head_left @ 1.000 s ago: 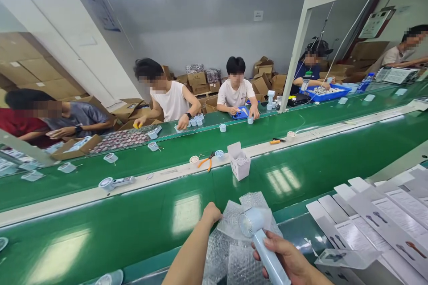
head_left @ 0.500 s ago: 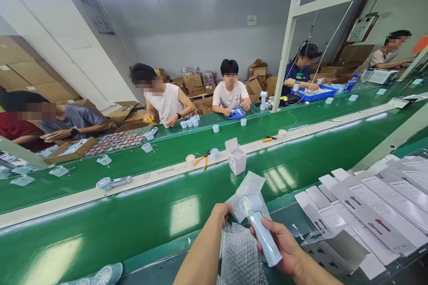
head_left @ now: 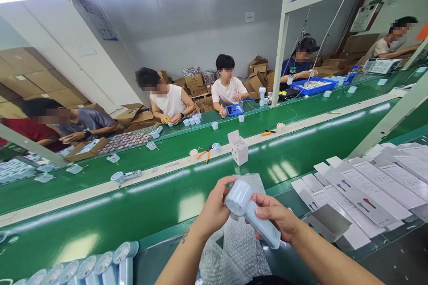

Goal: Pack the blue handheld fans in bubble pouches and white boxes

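Note:
My right hand (head_left: 277, 218) is wrapped round the handle of a pale blue handheld fan (head_left: 250, 213), held over the near edge of the green conveyor belt (head_left: 133, 213). Closed fingers of my left hand (head_left: 214, 207) grip the fan's round head. Under both hands lies a heap of clear bubble-wrap bags (head_left: 237, 254), partly hidden by my arms.
Flat white printed cartons (head_left: 364, 187) are stacked at the right. A row of blue fans (head_left: 93, 267) lies at bottom left. A small open white box (head_left: 239, 149), orange pliers (head_left: 203, 154) and fan parts sit on the belts. Several people work across the line.
My left hand let go of the bubble wrap and came up onto the fan's head. The fan turned and rose, its head now facing down and left. The camera tilted slightly.

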`<action>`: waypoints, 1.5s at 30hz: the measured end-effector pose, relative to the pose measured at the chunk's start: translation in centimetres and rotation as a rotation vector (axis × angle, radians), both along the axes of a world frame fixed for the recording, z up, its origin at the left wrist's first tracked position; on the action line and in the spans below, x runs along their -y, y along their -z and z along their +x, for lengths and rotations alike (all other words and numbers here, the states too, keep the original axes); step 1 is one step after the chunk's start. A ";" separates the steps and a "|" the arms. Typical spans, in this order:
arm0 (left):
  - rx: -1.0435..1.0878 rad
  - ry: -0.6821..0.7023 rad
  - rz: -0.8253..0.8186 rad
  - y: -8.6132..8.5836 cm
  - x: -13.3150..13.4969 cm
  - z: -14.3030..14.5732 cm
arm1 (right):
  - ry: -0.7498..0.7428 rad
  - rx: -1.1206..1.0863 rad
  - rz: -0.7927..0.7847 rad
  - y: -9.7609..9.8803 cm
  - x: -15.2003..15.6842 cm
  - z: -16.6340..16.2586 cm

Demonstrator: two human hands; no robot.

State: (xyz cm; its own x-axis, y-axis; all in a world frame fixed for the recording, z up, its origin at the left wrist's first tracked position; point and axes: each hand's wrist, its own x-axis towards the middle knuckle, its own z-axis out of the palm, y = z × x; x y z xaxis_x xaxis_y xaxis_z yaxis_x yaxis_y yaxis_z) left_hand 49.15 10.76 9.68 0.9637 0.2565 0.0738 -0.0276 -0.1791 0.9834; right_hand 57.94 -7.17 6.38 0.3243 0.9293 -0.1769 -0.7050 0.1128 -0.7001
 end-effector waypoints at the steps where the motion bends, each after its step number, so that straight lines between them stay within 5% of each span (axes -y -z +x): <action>1: 0.010 -0.047 -0.082 0.0 0.2 -0.3 | 0.017 -0.002 -0.003 0.2 0.1 -0.1; 4: 0.095 -0.380 -0.268 0.7 0.3 -0.9 | 0.085 0.042 -0.083 0.6 0.6 -0.3; 7: 0.029 -0.607 -0.245 1.8 0.5 -1.2 | 0.076 0.197 -0.227 0.7 1.4 -0.8; 13: -0.153 -0.498 -0.078 1.8 2.1 -1.1 | -0.067 0.488 -0.285 0.3 3.1 -2.1; 18: -0.172 -0.400 -0.017 0.3 2.2 -1.6 | -0.112 0.243 -0.199 -0.4 3.1 -2.4; 24: 0.246 -0.090 0.579 1.3 3.4 -4.1 | 0.075 0.218 -0.356 0.4 3.0 -2.6; 27: 0.247 -0.197 0.662 3.3 4.1 -4.8 | 0.107 0.252 -0.407 0.9 3.4 -3.0; 30: 0.021 -0.427 0.412 5.0 3.7 -4.4 | 0.184 0.233 -0.421 0.9 3.7 -3.1; 33: -0.171 -0.490 0.178 5.2 2.9 -3.7 | 0.294 0.220 -0.406 0.5 4.1 -2.6; 35: -0.210 -0.452 0.032 4.6 2.6 -3.3 | 0.266 0.199 -0.370 0.3 4.4 -2.4; 40: -0.263 -0.089 -0.694 3.6 4.1 -2.3 | 0.139 0.025 -0.189 1.1 4.7 -2.8; 45: -0.159 -0.184 -0.631 5.8 5.5 -1.6 | 0.132 -0.045 -0.164 2.0 5.4 -2.4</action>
